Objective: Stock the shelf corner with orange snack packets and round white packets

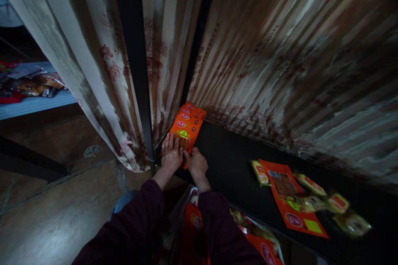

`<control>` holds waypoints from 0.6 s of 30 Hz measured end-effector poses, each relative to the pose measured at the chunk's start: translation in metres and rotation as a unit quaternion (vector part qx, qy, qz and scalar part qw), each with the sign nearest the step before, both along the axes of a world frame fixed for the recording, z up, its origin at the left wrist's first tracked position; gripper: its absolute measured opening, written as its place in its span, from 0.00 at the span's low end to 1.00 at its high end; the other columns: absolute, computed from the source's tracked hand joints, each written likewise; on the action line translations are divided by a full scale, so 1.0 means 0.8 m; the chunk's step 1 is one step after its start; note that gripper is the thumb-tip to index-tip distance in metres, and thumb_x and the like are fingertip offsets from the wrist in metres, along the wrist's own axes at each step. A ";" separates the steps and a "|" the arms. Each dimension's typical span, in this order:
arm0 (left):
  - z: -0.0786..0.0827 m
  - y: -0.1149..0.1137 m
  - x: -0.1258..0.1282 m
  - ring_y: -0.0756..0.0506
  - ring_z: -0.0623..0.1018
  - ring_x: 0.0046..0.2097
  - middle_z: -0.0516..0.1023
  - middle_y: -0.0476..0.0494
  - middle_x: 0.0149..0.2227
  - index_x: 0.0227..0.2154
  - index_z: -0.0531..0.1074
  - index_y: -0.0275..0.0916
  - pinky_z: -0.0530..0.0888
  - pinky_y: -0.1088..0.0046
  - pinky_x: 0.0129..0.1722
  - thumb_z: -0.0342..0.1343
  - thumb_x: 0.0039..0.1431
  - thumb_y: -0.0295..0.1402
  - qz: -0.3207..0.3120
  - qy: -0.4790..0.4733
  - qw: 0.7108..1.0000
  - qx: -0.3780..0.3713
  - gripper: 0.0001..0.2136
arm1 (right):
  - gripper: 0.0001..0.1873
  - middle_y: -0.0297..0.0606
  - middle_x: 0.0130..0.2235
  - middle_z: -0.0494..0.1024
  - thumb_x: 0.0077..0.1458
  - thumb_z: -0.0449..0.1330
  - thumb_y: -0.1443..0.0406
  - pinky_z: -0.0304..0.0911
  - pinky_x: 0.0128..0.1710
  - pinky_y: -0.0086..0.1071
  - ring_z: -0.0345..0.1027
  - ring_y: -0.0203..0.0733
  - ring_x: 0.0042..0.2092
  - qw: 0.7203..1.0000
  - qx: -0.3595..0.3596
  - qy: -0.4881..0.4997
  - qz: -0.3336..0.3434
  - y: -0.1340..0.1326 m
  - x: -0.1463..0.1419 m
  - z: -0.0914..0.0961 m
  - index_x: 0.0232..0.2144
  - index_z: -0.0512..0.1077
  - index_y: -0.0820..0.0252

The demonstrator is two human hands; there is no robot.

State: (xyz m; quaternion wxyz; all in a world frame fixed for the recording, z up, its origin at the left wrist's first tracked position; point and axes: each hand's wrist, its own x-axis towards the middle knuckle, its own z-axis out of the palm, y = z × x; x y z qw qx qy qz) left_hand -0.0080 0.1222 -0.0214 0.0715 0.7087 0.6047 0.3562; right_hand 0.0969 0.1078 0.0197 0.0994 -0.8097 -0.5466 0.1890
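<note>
Snack packets (192,128) lay overlapped at one shelf (226,161) end, apparently for alignment; the left hand (171,158) rested outstretched on them; the right hand's (197,163) grip could not be confirmed.

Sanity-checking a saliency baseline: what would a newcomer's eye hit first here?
Probably the overlapping orange packets at the left end of the black shelf, with the left hand and right hand at their near end. Next, the single orange packet farther right, among small yellow packs. Behind the shelf, a pleated, printed curtain fills much of the view.
</note>
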 end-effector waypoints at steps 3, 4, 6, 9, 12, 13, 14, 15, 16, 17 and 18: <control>0.001 0.000 0.001 0.37 0.56 0.66 0.63 0.31 0.61 0.54 0.65 0.33 0.57 0.52 0.62 0.48 0.58 0.30 -0.001 0.002 1.000 -0.008 0.20 | 0.14 0.41 0.41 0.78 0.58 0.53 0.54 0.61 0.34 0.34 0.74 0.46 0.41 1.000 0.014 0.005 -0.003 -0.002 0.000 -0.001 0.42 0.67 0.55; 0.001 0.000 0.001 0.37 0.56 0.66 0.63 0.31 0.61 0.54 0.65 0.33 0.57 0.52 0.62 0.48 0.58 0.30 -0.001 0.004 1.000 -0.012 0.21 | 0.16 0.42 0.43 0.77 0.58 0.54 0.55 0.61 0.34 0.33 0.74 0.45 0.41 1.000 0.026 0.009 -0.008 -0.002 -0.001 -0.001 0.45 0.66 0.55; 0.003 0.000 0.002 0.36 0.56 0.66 0.62 0.30 0.62 0.55 0.65 0.31 0.57 0.53 0.62 0.48 0.58 0.30 0.002 0.016 1.000 -0.024 0.21 | 0.22 0.43 0.47 0.74 0.57 0.55 0.56 0.62 0.35 0.33 0.74 0.44 0.42 0.998 0.057 0.017 -0.020 -0.004 -0.002 -0.002 0.52 0.62 0.55; 0.006 -0.001 0.004 0.36 0.55 0.66 0.60 0.29 0.63 0.56 0.64 0.28 0.58 0.55 0.62 0.47 0.59 0.31 0.010 0.054 0.997 -0.050 0.22 | 0.31 0.45 0.51 0.71 0.57 0.55 0.57 0.63 0.37 0.33 0.73 0.44 0.45 0.997 0.078 0.011 -0.016 -0.006 -0.003 -0.003 0.60 0.54 0.55; 0.009 -0.002 0.006 0.38 0.56 0.66 0.60 0.31 0.63 0.57 0.63 0.30 0.60 0.57 0.61 0.46 0.60 0.32 0.026 0.091 0.993 -0.071 0.22 | 0.29 0.44 0.52 0.70 0.59 0.54 0.56 0.63 0.38 0.33 0.73 0.44 0.45 0.999 0.052 -0.016 0.000 -0.006 -0.003 -0.001 0.60 0.55 0.51; 0.010 -0.003 0.006 0.38 0.56 0.66 0.60 0.32 0.63 0.57 0.63 0.30 0.60 0.57 0.61 0.46 0.61 0.33 0.030 0.100 0.992 -0.076 0.22 | 0.27 0.43 0.52 0.70 0.59 0.53 0.56 0.63 0.38 0.33 0.73 0.44 0.45 0.999 0.041 -0.024 0.004 -0.006 -0.003 -0.001 0.59 0.57 0.50; 0.011 -0.003 0.007 0.38 0.57 0.66 0.60 0.32 0.63 0.57 0.63 0.31 0.61 0.57 0.61 0.46 0.61 0.33 0.033 0.108 0.990 -0.079 0.23 | 0.25 0.42 0.51 0.70 0.60 0.52 0.55 0.63 0.38 0.33 0.73 0.44 0.44 0.999 0.032 -0.028 0.008 -0.005 -0.003 0.000 0.58 0.59 0.49; 0.011 -0.004 0.007 0.38 0.57 0.65 0.59 0.32 0.63 0.58 0.62 0.30 0.61 0.57 0.61 0.46 0.61 0.33 0.033 0.114 0.990 -0.082 0.23 | 0.24 0.41 0.51 0.70 0.60 0.52 0.55 0.63 0.37 0.33 0.73 0.44 0.44 0.999 0.025 -0.030 0.011 -0.005 -0.003 0.001 0.58 0.60 0.48; 0.011 -0.004 0.007 0.38 0.58 0.65 0.59 0.32 0.63 0.58 0.62 0.30 0.61 0.58 0.61 0.46 0.61 0.33 0.033 0.119 0.989 -0.083 0.23 | 0.23 0.41 0.50 0.70 0.60 0.51 0.55 0.63 0.37 0.33 0.73 0.43 0.43 0.999 0.021 -0.032 0.011 -0.005 -0.003 0.001 0.57 0.61 0.48; 0.011 -0.004 0.007 0.38 0.58 0.65 0.59 0.32 0.63 0.58 0.62 0.30 0.61 0.58 0.61 0.46 0.61 0.33 0.033 0.122 0.988 -0.084 0.23 | 0.23 0.40 0.50 0.70 0.60 0.52 0.54 0.63 0.37 0.32 0.73 0.43 0.43 0.999 0.021 -0.032 0.011 -0.005 -0.003 0.002 0.57 0.61 0.47; 0.011 -0.004 0.006 0.39 0.58 0.65 0.60 0.32 0.63 0.58 0.62 0.30 0.60 0.58 0.61 0.46 0.61 0.33 0.034 0.125 0.988 -0.084 0.23 | 0.23 0.40 0.50 0.69 0.60 0.52 0.54 0.63 0.36 0.32 0.73 0.42 0.42 0.999 0.022 -0.032 0.013 -0.004 -0.003 0.002 0.57 0.62 0.47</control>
